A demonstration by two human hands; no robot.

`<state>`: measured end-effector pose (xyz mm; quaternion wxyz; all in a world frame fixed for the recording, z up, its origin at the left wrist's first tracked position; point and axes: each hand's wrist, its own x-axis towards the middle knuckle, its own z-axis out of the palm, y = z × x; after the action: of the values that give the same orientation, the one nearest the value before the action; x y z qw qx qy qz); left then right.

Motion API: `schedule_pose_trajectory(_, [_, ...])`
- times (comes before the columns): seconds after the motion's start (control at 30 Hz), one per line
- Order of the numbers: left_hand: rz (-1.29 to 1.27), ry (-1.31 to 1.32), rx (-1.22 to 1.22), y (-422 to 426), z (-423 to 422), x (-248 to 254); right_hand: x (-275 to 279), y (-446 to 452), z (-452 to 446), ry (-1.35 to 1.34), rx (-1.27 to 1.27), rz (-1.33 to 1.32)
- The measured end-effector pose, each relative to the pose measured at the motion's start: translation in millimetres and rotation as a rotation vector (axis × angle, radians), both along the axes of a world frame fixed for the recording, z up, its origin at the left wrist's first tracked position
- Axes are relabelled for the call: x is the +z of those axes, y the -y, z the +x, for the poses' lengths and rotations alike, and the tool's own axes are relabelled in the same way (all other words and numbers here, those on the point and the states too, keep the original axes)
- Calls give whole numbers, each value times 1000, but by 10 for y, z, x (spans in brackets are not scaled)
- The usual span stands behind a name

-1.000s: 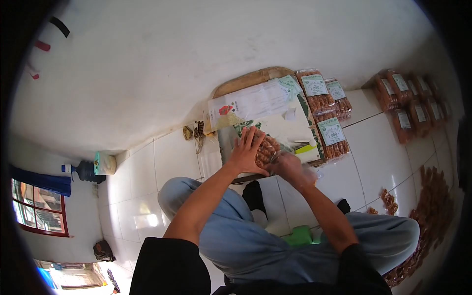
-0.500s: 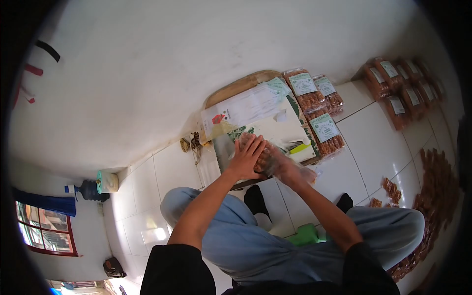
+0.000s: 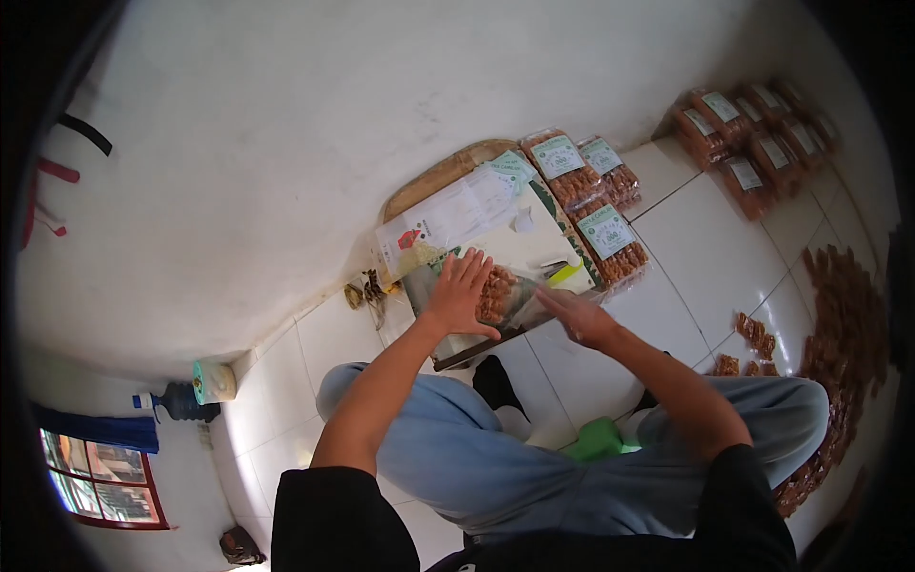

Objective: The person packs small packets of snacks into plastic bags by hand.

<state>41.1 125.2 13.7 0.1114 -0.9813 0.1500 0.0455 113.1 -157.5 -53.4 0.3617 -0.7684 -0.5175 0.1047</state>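
A clear bag of brown snacks (image 3: 496, 294) lies on the low board (image 3: 505, 238) in front of me. My left hand (image 3: 459, 297) rests on the bag's left side with its fingers spread. At the bag's right end, my right hand (image 3: 579, 316) has its fingers together on the clear plastic, which stretches toward it. Just beyond that hand lies a yellow-green cutter (image 3: 566, 273). Flat plastic sleeves (image 3: 453, 214) and green labels (image 3: 513, 167) cover the far part of the board.
Labelled snack packs (image 3: 608, 231) stand along the board's right edge, with more packs (image 3: 748, 188) by the wall. Many small brown packets (image 3: 839, 334) lie on the floor at right. A green object (image 3: 599, 439) sits between my legs.
My left hand has shifted left along the bag, showing more of the snacks. My right hand has moved over the bag's right end. The whole view has turned slightly.
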Motion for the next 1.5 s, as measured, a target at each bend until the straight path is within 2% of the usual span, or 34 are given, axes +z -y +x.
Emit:
schedule_pose_trajectory(0.03, [5,-2,-9,-6,11,20,-37,106,0,-2,-9,5])
schedule_pose_trajectory(0.1, [-115,37,-104,-16,47,56,-116,345,-1,199,27,-26])
schedule_pose_trajectory(0.13, [-109,28,-119,-7,63,73,-121,433,-19,192,12,-20])
schedule_pose_trajectory(0.2, [-146,-29,-190,68,112,71,-79,618,-45,315,111,-61])
schedule_pose_trajectory(0.27, [-182,-35,-218,119,144,-25,81,649,-206,292,96,-19])
schedule_pose_trajectory(0.33, [-219,-49,-241,126,122,-108,80,609,-420,253,-57,111])
schedule_pose_trajectory(0.47, [-206,9,-230,91,196,-322,-241,369,-608,140,-301,171])
schedule_pose_trajectory(0.53, [-204,20,-221,41,140,-345,-309,354,-539,-58,-409,228])
schedule_pose_trajectory(0.6, [-159,37,-148,28,142,-312,-272,532,-362,-160,-376,298])
schedule_pose_trajectory(0.7, [-180,-23,-121,47,171,-263,-41,757,-259,-90,-394,223])
schedule_pose_trajectory(0.77, [-210,9,-140,17,186,-241,84,779,-202,-23,-430,388])
schedule_pose_trajectory(0.8, [-235,36,-156,-21,172,-239,175,743,-223,-24,-429,387])
schedule_pose_trajectory(0.87, [-220,38,-128,-155,171,-264,348,585,-251,-640,-674,359])
schedule_pose_trajectory(0.9, [-205,39,-102,-192,162,-247,360,518,-230,-641,-667,357])
schedule_pose_trajectory(0.97, [-166,18,-74,-254,118,-220,351,403,-168,-921,-712,304])
schedule_pose_trajectory(1.03, [-129,1,-52,-317,104,-236,231,390,-105,-949,-695,300])
schedule_pose_trajectory(1.1, [-84,-59,70,-357,81,-292,94,423,-66,-976,-679,290])
schedule_pose_trajectory(1.17, [-102,-39,83,-384,33,-327,-48,470,-51,-945,-594,458])
schedule_pose_trajectory(1.2, [-115,-18,86,-383,19,-322,-49,488,-49,-944,-588,450])
schedule_pose_trajectory(1.33, [-105,-51,98,-455,19,-225,-34,537,14,-1056,-734,495])
schedule_pose_trajectory(1.4, [-161,-80,293,-483,20,-222,-4,531,20,-1096,-786,519])
schedule_pose_trajectory(1.43, [-168,-78,310,-500,28,-261,35,535,21,-1145,-787,514])
schedule_pose_trajectory(1.5, [-428,84,598,-495,67,-336,107,508,29,-1214,-756,461])
